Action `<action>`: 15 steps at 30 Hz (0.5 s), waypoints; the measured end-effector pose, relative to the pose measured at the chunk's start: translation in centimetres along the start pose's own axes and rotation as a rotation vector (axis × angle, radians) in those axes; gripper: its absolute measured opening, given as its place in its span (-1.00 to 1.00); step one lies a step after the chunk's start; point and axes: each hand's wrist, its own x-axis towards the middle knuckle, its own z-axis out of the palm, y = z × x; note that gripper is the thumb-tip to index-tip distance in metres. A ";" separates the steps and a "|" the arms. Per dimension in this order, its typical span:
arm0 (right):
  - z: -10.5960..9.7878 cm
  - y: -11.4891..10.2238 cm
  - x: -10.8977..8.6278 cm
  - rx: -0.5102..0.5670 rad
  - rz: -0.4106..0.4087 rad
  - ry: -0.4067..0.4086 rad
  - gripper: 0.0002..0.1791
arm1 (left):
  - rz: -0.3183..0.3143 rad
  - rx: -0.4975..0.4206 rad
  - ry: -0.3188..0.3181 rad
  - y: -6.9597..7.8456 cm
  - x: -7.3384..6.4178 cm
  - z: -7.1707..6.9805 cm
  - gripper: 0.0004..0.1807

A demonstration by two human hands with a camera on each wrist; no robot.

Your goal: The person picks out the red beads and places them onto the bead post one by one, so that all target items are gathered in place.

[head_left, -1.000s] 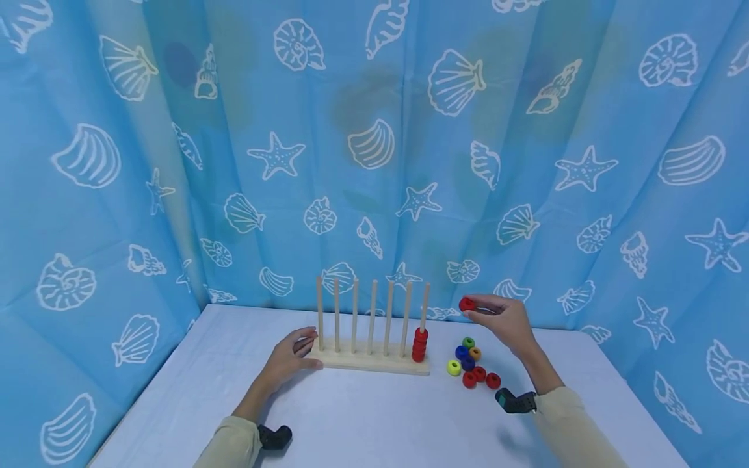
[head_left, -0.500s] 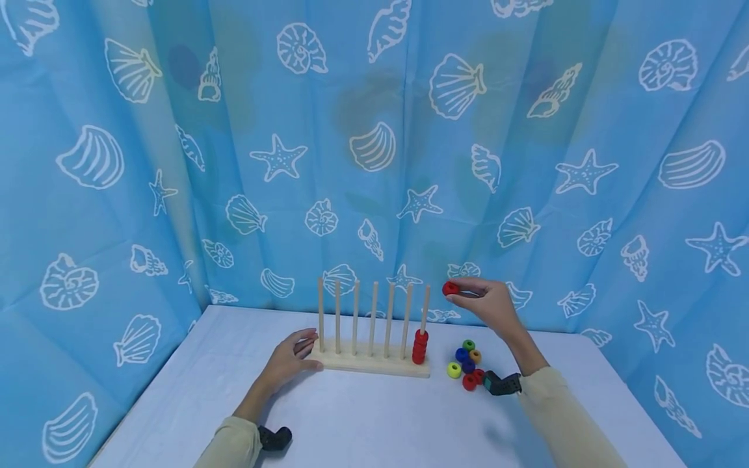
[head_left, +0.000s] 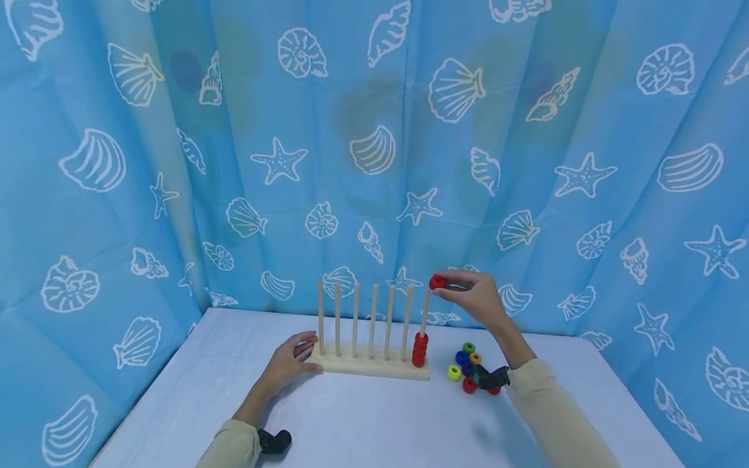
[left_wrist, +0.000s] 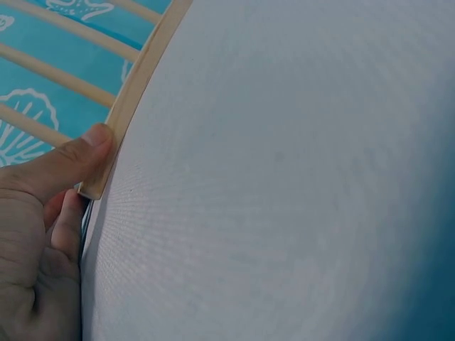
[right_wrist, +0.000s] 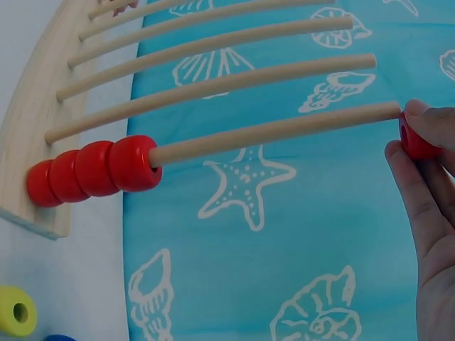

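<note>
Right hand (right_wrist: 431,227): pinches a red bead (right_wrist: 418,144) between thumb and fingers;
Red bead: at the tip of a wooden stick (right_wrist: 277,131); hard to tell if they touch;
Red stack (right_wrist: 92,170): four more beads, snug together low on that stick, by the wooden base (right_wrist: 39,99);
Other sticks (right_wrist: 306,71): in a row;
Yellow bead (right_wrist: 8,312): lower left; a blue bead (right_wrist: 60,338) peeks in nearby

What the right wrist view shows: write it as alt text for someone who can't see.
A right hand pinches a red bead at the tip of a wooden peg bearing four red beads. Bare pegs run alongside, before a blue shell-print curtain.
</note>
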 end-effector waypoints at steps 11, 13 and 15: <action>0.8 -0.3 0.4 0.011 -0.044 -0.022 -0.62 | 0.000 0.015 0.010 -0.2 0.0 0.1 -0.06; 0.9 0.4 0.7 0.021 -0.043 -0.020 -0.62 | -0.001 0.016 0.007 -0.2 0.0 0.1 -0.06; 1.0 1.2 1.0 0.034 -0.040 -0.019 -0.62 | -0.003 0.009 0.005 -0.2 0.1 0.1 -0.06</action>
